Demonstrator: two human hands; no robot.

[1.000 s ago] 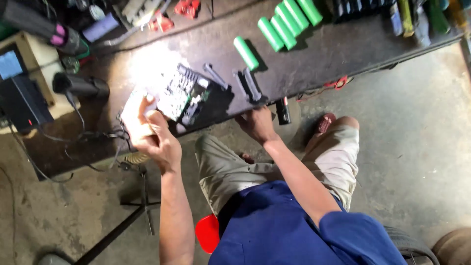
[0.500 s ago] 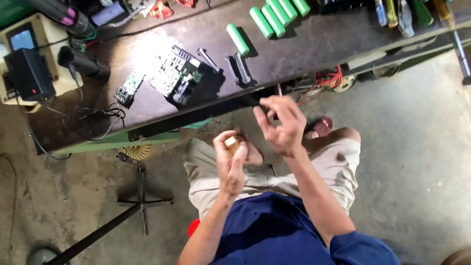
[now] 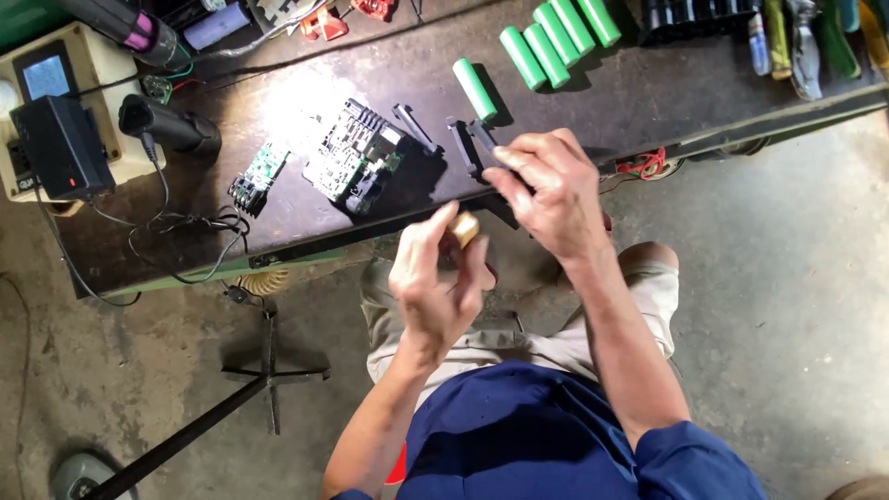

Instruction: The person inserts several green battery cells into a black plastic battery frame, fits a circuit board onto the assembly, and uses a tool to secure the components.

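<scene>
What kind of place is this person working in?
Probably a small electronics or battery repair workshop. On the dark workbench lie bare circuit boards and green cylindrical cells, with a black charger-like box and hand tools alongside, above a concrete floor.

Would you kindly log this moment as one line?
left hand: pinching small tan piece | right hand: gripping black part | bench: circuit board, green cells
</scene>
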